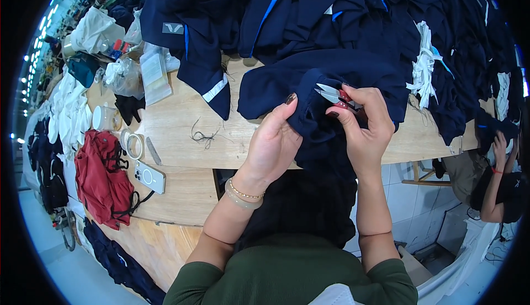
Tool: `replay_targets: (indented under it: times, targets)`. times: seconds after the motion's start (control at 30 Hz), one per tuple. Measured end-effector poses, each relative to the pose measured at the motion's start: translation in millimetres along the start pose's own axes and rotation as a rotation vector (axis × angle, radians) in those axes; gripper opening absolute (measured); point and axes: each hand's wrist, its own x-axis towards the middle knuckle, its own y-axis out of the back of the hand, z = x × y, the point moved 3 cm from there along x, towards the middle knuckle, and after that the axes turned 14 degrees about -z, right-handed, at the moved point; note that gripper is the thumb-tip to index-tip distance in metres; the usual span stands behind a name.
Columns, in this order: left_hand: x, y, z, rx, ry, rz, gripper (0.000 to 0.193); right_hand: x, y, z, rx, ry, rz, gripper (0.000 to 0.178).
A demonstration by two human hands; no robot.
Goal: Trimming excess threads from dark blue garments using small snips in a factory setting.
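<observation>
A navy blue garment [353,65] lies across the near edge of the table, with a gathered or hemmed opening turned toward me. My left hand [276,139] grips the edge of this opening, its thumb on top and the fingers mostly hidden under the cloth. In my right hand [367,125] are thread snips [331,94] with red handles, squeezed between thumb and fingers. Their pointed metal blades reach left over the garment's edge, close to my left thumb. Whether a thread lies between the blades is too small to see.
More navy garments [309,18] are heaped at the back. White strips [424,65] lie at right. Loose dark threads [205,136], a phone [150,177], a roll of tape [134,146] and a red cloth bag [102,178] are at left. Another person [497,183] works at far right.
</observation>
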Motion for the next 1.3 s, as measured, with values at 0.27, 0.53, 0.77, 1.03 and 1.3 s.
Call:
replay_targets:
  times: [0.27,0.53,0.77,1.03,1.3]
  targets:
    - [-0.6,0.3,2.2,0.06,0.004,0.033,0.043,1.2,6.0,3.4,0.035,-0.012,-0.023,0.031]
    - [0.4,-3.4,1.4,0.039,-0.009,0.04,0.039,5.7,4.0,-5.0,-0.145,0.117,-0.047,0.034]
    - [2.0,0.1,0.7,0.11,-0.019,0.033,0.041,6.4,6.5,-4.0,-0.085,0.063,-0.056,0.03]
    - [0.8,-1.5,1.8,0.193,-0.057,0.015,0.036,9.9,4.7,-6.0,-0.126,0.116,-0.053,0.028]
    - [5.2,-5.9,4.6,0.118,-0.043,0.047,0.041,5.4,2.7,5.8,0.251,-0.091,0.016,0.033]
